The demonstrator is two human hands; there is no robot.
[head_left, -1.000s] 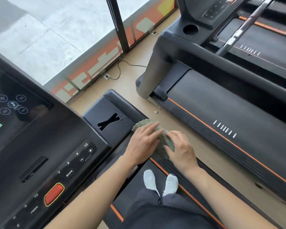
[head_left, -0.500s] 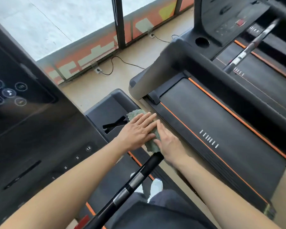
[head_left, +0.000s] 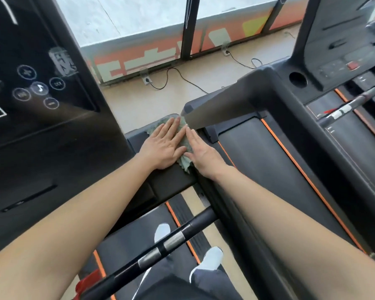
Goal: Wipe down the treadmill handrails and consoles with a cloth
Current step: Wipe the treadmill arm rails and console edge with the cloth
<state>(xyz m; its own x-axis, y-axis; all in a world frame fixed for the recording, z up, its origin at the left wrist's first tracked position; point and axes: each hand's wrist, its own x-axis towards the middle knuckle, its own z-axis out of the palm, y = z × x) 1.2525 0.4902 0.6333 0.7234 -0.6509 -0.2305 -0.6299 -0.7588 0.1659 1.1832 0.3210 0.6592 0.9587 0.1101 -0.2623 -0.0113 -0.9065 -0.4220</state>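
Note:
A green cloth [head_left: 185,163] lies flat on the black side tray [head_left: 171,180] at the right end of my treadmill's console [head_left: 41,131]. My left hand [head_left: 164,144] presses on the cloth with straight fingers. My right hand [head_left: 200,151] lies flat beside it on the cloth's right edge, fingers straight. Most of the cloth is hidden under both hands. A black handrail [head_left: 160,247] with silver bands crosses below my forearms.
A second treadmill [head_left: 290,169] stands close on the right, its grey upright [head_left: 214,109] almost touching my fingertips. Cables [head_left: 182,79] run over the floor to sockets below the window. My white-shoed feet [head_left: 210,258] stand on the belt.
Both hands have slid the cloth forward along the side tray towards its far end. My view has tilted up and the handrail now shows lower in the frame.

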